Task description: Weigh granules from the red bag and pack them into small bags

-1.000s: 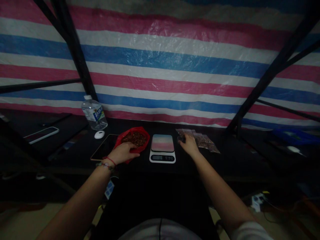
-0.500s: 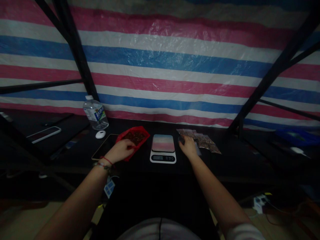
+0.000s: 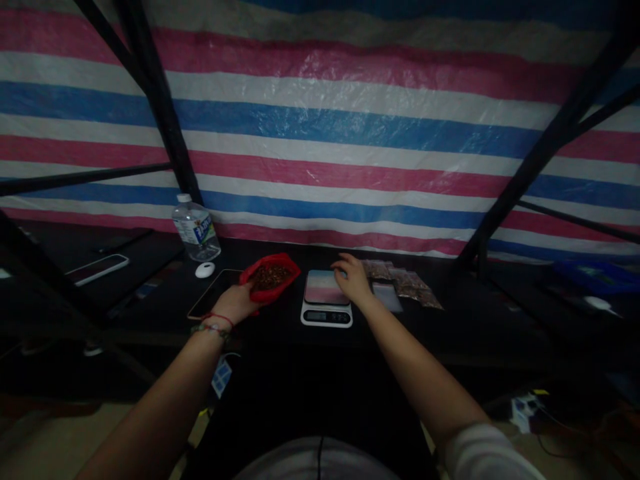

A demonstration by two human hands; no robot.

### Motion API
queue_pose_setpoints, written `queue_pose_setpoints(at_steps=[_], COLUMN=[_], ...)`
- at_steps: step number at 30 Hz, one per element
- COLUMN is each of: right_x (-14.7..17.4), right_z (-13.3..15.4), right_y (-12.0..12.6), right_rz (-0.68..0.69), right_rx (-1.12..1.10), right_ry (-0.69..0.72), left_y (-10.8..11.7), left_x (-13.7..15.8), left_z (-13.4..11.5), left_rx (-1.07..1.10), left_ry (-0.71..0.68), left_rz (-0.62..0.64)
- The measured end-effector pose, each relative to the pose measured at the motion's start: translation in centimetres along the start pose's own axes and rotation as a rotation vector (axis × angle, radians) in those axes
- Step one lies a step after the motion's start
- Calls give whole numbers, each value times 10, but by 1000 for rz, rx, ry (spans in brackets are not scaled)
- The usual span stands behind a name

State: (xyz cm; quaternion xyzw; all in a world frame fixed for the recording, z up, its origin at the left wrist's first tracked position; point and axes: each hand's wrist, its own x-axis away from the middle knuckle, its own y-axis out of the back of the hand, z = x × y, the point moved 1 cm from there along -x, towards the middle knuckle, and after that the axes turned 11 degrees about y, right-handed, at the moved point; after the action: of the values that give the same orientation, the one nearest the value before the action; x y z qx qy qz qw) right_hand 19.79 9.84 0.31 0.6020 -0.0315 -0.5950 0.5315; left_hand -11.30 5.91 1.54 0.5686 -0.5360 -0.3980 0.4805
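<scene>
My left hand grips the near left side of a red bag, its fingers partly hidden by the bag. The bag gapes open and holds small brown dried pieces. My right hand hovers at the right edge of a white digital kitchen scale, fingers loosely bent and apart, with nothing visible in them. Part of the scale's blue-and-pink platform is covered by that hand. Just right of it lie several small clear packets with brown contents and a flat, pale plastic bag.
A dark tablet or phone lies partly under my left hand. Behind it are a white computer mouse and a clear plastic bottle. A white-edged phone rests farther left. Black metal posts frame a striped plastic sheet.
My right hand has moved left from the packets to the scale's edge. My left hand has shifted from the bag's opening to its near side, and the bag has tilted slightly.
</scene>
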Motion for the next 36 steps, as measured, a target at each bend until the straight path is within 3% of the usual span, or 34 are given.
queue_pose_setpoints(at_steps=[4, 7, 12, 15, 17, 24, 28, 31, 34, 36], right_x=[-50, -77, -101, -107, -105, -72, -50, -40, -33, -23], right_z=[42, 61, 67, 68, 70, 78, 73, 57, 26, 1], right_y=[-40, -69, -85, -77, -67, -43, -26, -2, 25, 37], right_rz=[294, 487, 576, 442, 341, 401, 478, 359, 218, 228], right_rx=[-106, -123, -138, -157, -180, -107, -103, -137, -4, 146], right_ry=[132, 111, 89, 107, 133, 101, 119, 154, 4, -158], left_y=[0, 1, 16, 26, 30, 24, 24, 37, 53, 56], left_x=[-7, -12, -16, -14, -12, -12, -5, 9, 25, 31], left_z=[5, 8, 19, 25, 26, 18, 16, 15, 8, -2], left_rx=[58, 96, 165, 262, 283, 247, 194, 127, 101, 144], left_ry=[-147, -228, -218, -208, -247, -393, -535, -539, -483, -496], left_rz=[-14, -79, -286, -466, -503, -356, -109, -40, -160, -227])
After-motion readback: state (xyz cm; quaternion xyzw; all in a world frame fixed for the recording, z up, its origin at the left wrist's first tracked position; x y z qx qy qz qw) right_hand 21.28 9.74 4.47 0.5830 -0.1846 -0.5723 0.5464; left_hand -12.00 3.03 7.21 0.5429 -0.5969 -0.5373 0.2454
